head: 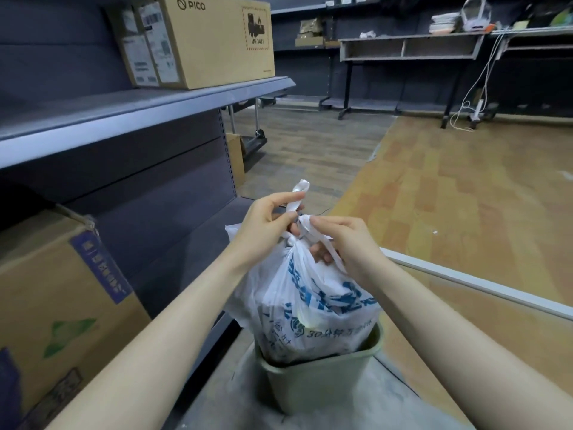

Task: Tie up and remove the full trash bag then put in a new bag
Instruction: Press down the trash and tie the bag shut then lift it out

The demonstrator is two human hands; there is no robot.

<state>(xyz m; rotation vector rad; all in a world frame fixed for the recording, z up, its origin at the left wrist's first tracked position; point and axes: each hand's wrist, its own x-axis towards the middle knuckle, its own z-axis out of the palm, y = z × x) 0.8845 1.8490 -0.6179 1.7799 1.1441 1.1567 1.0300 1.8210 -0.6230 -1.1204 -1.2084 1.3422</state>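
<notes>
A: From where does the view look?

B: There is one view only, from a camera worn on the person's head; it faces forward and down, so both forearms enter from the bottom edge and meet near the middle.

A: How near is it?

B: Close, at arm's reach; the left hand [269, 217] and right hand [347, 243] sit just below centre, over a white trash bag [305, 301] in a green bin [322, 383].

A: How wide is it?

B: Very wide; straight lines bend at the edges; a grey shelf [130, 119] with a cardboard box [201, 38] fills the left side, near the lens; a desk [409, 48] stands far off at the upper right.
</notes>
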